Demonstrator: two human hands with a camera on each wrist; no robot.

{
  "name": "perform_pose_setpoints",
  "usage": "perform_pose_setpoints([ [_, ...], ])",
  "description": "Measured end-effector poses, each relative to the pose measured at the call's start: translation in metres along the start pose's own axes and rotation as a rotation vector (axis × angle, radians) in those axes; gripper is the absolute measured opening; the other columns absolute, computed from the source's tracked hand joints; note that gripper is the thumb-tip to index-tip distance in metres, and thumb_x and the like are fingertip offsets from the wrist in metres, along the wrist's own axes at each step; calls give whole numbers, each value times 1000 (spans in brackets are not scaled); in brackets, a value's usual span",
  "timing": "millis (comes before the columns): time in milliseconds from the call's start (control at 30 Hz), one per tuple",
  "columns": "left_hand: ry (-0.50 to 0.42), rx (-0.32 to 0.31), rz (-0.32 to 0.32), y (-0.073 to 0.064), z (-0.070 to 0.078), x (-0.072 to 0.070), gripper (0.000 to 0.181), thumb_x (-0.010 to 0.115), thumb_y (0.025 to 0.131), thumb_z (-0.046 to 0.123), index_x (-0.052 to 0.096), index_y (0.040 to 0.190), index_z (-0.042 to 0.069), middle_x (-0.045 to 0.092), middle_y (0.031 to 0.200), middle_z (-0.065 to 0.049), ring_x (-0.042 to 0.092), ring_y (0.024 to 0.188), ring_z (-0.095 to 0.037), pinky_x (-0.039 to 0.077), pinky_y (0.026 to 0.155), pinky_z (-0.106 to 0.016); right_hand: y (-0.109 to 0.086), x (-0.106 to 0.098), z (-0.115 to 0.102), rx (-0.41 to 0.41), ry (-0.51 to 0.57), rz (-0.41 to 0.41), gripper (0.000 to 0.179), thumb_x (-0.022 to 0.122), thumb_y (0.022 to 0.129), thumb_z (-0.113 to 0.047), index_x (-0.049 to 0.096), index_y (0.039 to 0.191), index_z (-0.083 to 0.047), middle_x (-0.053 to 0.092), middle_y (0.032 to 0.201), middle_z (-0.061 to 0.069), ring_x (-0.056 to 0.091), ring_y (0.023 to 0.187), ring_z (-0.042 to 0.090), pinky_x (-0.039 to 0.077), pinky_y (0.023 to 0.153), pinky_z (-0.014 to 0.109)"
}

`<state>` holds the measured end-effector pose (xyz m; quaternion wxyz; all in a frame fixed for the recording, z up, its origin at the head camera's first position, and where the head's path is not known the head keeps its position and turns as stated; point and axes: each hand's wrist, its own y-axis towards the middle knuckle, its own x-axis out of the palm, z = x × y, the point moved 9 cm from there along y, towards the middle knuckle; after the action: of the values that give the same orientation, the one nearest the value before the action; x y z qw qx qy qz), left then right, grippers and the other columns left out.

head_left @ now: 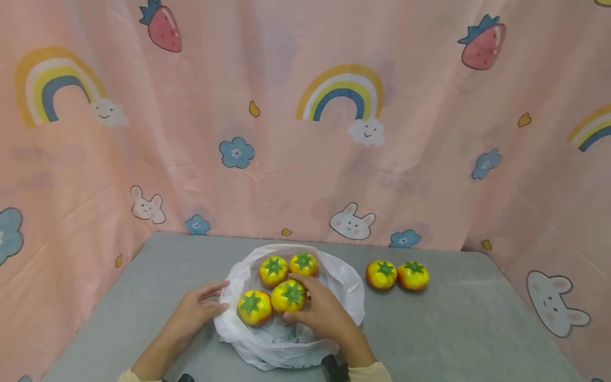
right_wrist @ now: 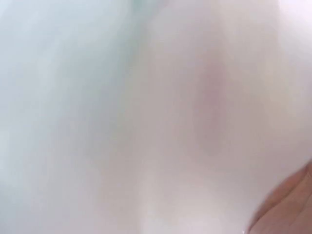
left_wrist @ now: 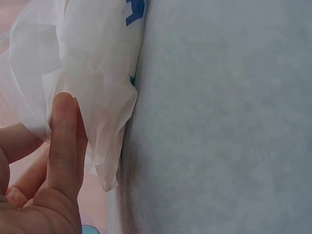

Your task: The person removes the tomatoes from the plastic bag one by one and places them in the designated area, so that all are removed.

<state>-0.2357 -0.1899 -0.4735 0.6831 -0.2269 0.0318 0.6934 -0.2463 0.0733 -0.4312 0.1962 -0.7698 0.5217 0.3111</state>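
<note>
Head view: key relation is fruit to hand to bag. Right hand [head_left: 326, 309] is reaching over the near-right side of the bag [head_left: 277, 358], holding the front-right fruit [head_left: 288, 295] inside the open mouth. Thumb is pressing the near side, fingers are curling over the far side, so the gap is only as wide as the fruit. Held fruit is sitting just left of the palm; it's roundish, so no long axis to line up. Front-left fruit [head_left: 255, 307] is lying right beside it; back-left fruit [head_left: 273, 271] and back-right fruit [head_left: 303, 263] are lying just behind, also within the bag. Outside, the nearer loose fruit [head_left: 381, 275] and farther loose fruit [head_left: 413, 276] are sitting side by side on the table [head_left: 468, 323], to the right of the bag. Right hand is the nearer one to both; left hand [head_left: 195, 312] is sitting across the bag, at its left edge.

Left wrist view: thumb and fingers are lightly pinching the bag's thin wall, looks like, with film running between them. Crumpled side is hanging past the fingertips, table showing alongside. No fruit showing here.

Right wrist view: pale blur is filling nearly everything, probably bag film up close. Only a bit of hand is showing, bottom right; can't tell the grip from this one.
</note>
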Motion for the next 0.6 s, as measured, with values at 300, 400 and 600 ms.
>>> perform_pose_setpoints([
  [300, 19, -13, 14, -1, -4, -1, 56, 76, 87, 19, 58, 140, 15, 56, 140, -21, 66, 104, -19, 52, 100, -48, -6, -13, -18, -50, -8, 42, 79, 85, 78, -34, 47, 146, -19, 52, 147, 7, 55, 126, 27, 50, 103, 52],
  [400, 16, -15, 15, -1, -4, 0, 56, 76, 87, 19, 58, 140, 16, 57, 139, -21, 67, 105, -20, 52, 100, -48, -8, -16, -23, -53, -12, 50, 78, 85, 78, -34, 47, 146, -21, 52, 146, 5, 55, 125, 25, 51, 101, 50],
  [600, 13, 10, 6, -1, 0, 0, 56, 76, 87, 19, 57, 140, 15, 58, 137, -21, 66, 97, -16, 54, 98, -47, -9, -18, -28, -57, -15, 51, 79, 85, 78, -34, 47, 146, -22, 52, 146, 4, 54, 125, 25, 51, 101, 50],
])
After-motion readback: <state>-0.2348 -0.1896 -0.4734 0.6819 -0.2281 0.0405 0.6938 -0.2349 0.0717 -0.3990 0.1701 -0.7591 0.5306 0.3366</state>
